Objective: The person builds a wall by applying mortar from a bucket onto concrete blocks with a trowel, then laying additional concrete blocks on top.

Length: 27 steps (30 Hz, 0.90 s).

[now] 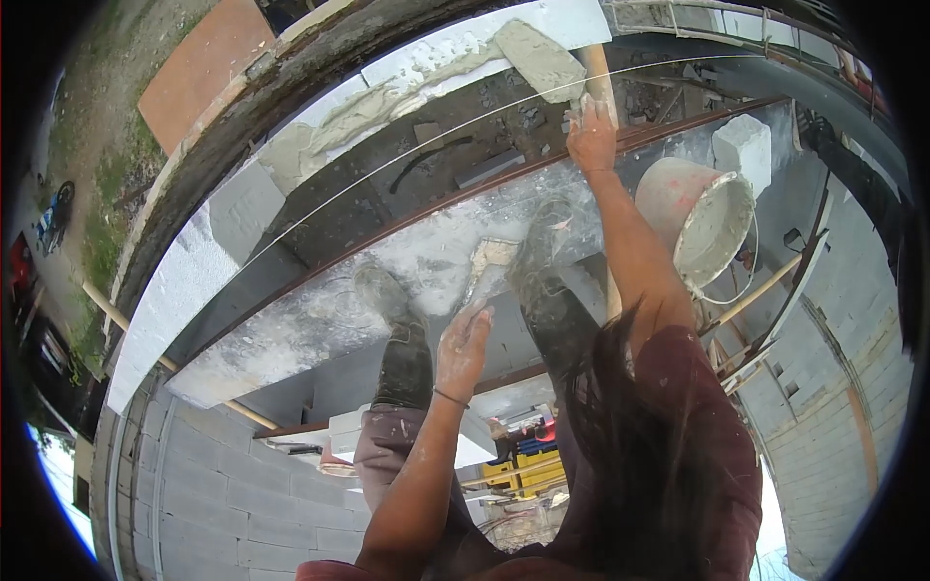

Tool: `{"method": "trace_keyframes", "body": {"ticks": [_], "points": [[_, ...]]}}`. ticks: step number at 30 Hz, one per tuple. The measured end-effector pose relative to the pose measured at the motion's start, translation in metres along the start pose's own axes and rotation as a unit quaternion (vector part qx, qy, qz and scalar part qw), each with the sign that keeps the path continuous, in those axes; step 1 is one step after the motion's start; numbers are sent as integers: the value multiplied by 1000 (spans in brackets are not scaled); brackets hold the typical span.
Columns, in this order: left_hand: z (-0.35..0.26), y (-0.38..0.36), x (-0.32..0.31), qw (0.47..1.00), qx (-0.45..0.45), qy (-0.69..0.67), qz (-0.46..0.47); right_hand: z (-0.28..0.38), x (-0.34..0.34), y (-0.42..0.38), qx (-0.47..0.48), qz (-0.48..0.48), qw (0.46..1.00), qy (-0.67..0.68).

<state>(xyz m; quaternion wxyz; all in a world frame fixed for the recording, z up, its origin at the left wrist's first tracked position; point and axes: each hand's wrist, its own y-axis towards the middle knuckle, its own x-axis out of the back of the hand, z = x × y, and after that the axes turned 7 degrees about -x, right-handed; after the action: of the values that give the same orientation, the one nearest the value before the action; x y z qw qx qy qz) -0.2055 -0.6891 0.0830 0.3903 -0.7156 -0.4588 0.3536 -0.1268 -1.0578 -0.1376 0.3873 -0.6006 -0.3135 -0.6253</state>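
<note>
My left hand [464, 351], dusted with mortar, is closed around the handle end of a trowel [494, 254]. The trowel's mortar-smeared blade points away from me, between my boots. My right hand [592, 137] reaches forward, fingers stretched out, at the lower corner of a mortar-coated block end [540, 61]. Its fingertips are beside a wooden pole [601, 87]; whether they press on the block or the pole is hard to see. Wet mortar [373, 114] lies along the wall between that end and a white block [184, 276] on the left.
I stand on a dusty scaffold plank [320, 334]. A bucket of mortar [712, 228] stands at my right, beside a white block piece [743, 153]. A taut string [387, 174] runs along the wall. Below the plank's near edge, yellow items [523, 474] show at a lower level.
</note>
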Motion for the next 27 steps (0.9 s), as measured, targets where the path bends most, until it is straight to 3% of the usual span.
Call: {"method": "trace_keyframes", "body": {"ticks": [2,4,8,10,15,17,18,20,21,23,24,26,27], "points": [[-2,2,0,999,8,30,14,22,-12,-5,-49,-1,995,83],[-11,4,-2,999,9,38,18,56,-24,-14,-97,44,992,72],[-20,4,-1,1000,25,-11,1,105,-49,-60,-170,24,980,103],[-8,7,7,1000,20,-12,-4,119,-33,-99,-220,85,967,98],[2,6,13,996,26,-77,-40,120,10,-183,-225,88,965,101],[1,2,15,994,44,-88,-53,132,60,-176,-328,117,905,243],[1,-1,17,993,44,-93,-56,130,66,-170,-323,119,907,241],[6,-6,20,992,48,-111,-48,115,70,-151,-367,81,829,414],[12,-9,21,991,49,-117,-48,115,79,-135,-365,83,832,410],[20,-11,29,987,50,-141,-56,127,101,-94,-436,105,764,463],[18,-12,33,987,46,-144,-59,129,99,-85,-431,106,766,465],[14,-15,37,983,58,-158,-70,145,99,-69,-386,115,691,601],[13,-16,39,982,57,-162,-75,156,95,-66,-387,133,699,586]]}}
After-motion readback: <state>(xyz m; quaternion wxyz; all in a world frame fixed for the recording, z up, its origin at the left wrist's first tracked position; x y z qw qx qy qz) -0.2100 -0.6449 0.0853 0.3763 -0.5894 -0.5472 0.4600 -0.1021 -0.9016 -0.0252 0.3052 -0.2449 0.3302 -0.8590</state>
